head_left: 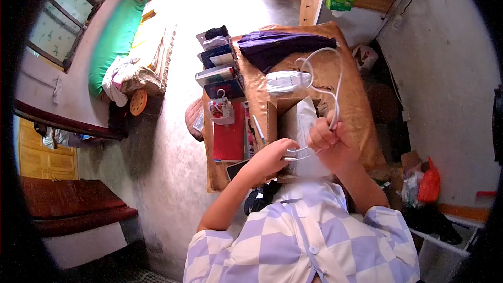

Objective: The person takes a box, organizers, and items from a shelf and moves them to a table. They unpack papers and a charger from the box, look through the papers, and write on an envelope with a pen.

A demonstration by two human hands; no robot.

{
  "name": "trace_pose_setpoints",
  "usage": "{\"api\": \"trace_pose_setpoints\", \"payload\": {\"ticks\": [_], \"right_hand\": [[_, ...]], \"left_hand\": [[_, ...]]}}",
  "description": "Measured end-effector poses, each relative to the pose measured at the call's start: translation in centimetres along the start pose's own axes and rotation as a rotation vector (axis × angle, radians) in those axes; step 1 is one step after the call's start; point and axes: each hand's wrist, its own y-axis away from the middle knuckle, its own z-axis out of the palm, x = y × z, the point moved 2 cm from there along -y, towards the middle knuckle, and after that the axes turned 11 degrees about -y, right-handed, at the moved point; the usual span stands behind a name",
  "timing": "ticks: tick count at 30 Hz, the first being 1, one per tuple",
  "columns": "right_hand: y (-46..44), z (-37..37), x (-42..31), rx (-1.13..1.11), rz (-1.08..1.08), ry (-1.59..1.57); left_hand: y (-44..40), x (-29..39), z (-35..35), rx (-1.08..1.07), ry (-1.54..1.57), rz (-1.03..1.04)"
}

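A white cable (341, 76) loops over the table's right half and runs through both hands. My left hand (273, 157) is closed on a stretch of it over the near edge of an open cardboard box (272, 121). Higher and to the right, my right hand (331, 140) has its fingers wrapped round the same cable. Beneath the hands, a white sheet-like piece (301, 120) stands in the box and hides much of its inside. Beyond the box lies a white bundle (287, 82), with the cable's loop beside it; whether they join I cannot tell.
An orange-brown cloth covers the table (361, 120). Dark purple fabric (277, 47) lies at the back. Along the left edge stand a book rack (222, 68), a small white box (220, 111), a red folder (229, 140) and a pen (259, 128). A red bag (429, 181) sits at right.
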Motion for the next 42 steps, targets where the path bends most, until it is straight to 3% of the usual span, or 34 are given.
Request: {"api": "trace_pose_setpoints", "payload": {"ticks": [3, 4, 6, 7, 9, 16, 19, 25, 30, 33, 38, 42], "right_hand": [[0.2, 0.3, -2.1, -0.021, -0.095, 0.043], [0.4, 0.4, -3.1, -0.004, -0.145, 0.06], [0.7, -0.1, -4.9, -0.025, -0.246, 0.075], [1.0, -0.4, -5.4, 0.047, -0.256, 0.128], [1.9, -0.7, -6.0, 0.191, -0.278, 0.234], [2.9, -2.8, -4.6, 0.22, -0.048, 0.239], [2.5, -3.1, -3.0, 0.243, -0.067, 0.276], [2.3, -3.1, -0.8, 0.242, 0.04, 0.388], [2.5, -1.8, 0.5, 0.294, 0.144, 0.449], [2.8, -2.2, 0.8, 0.268, 0.193, 0.391], [0.6, -1.2, 0.8, 0.182, 0.104, 0.329], [-1.3, 0.2, 1.7, 0.118, 0.198, 0.361]], "left_hand": [[-0.1, 0.3, -1.1, 0.014, 0.237, -0.082], [-0.1, 0.7, -2.0, -0.02, 0.19, -0.089], [0.2, 0.4, -2.1, 0.061, 0.627, -0.162], [0.5, 0.1, -2.0, 0.101, 0.845, -0.198], [0.4, 0.2, -2.1, 0.12, 0.893, -0.149], [0.5, 3.7, -2.6, 0.077, 1.422, -0.285], [0.6, 3.8, -2.3, 0.044, 1.438, -0.316], [1.1, 4.0, -1.1, 0.138, 0.984, -0.251], [1.8, 5.7, -0.3, 0.029, 0.938, -0.239], [2.2, 6.2, -1.4, -0.159, 1.001, -0.307], [3.3, 5.6, -3.4, -0.051, 0.79, -0.294], [4.5, 4.2, -3.6, 0.139, 0.794, -0.26]]}}
